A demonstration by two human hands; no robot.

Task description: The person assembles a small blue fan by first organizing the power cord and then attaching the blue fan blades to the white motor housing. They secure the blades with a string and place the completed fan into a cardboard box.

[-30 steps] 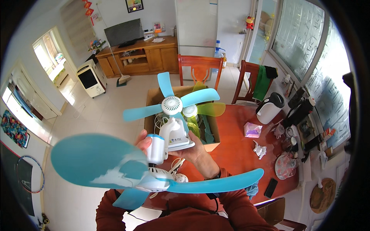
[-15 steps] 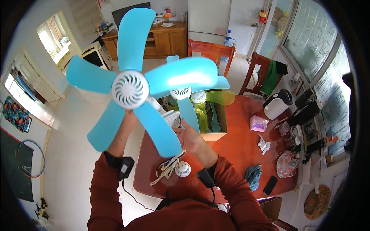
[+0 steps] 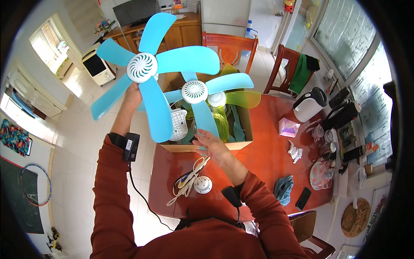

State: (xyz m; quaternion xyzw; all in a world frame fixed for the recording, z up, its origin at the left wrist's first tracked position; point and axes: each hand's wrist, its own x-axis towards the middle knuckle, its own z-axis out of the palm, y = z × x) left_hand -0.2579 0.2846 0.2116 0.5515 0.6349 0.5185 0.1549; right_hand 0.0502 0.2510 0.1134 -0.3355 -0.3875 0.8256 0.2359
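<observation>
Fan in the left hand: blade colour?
Light blue on all five blades, around a white slotted hub. Shows best in the head view.

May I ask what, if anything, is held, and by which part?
The left hand holds the nearer blue fan behind its white hub, exact grip hidden; the open right hand holds nothing.

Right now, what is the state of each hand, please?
Left hand: holding the nearer blue fan; its fingers are hidden behind it.
Right hand: open, nothing visible in it, near the cardboard box.
</observation>
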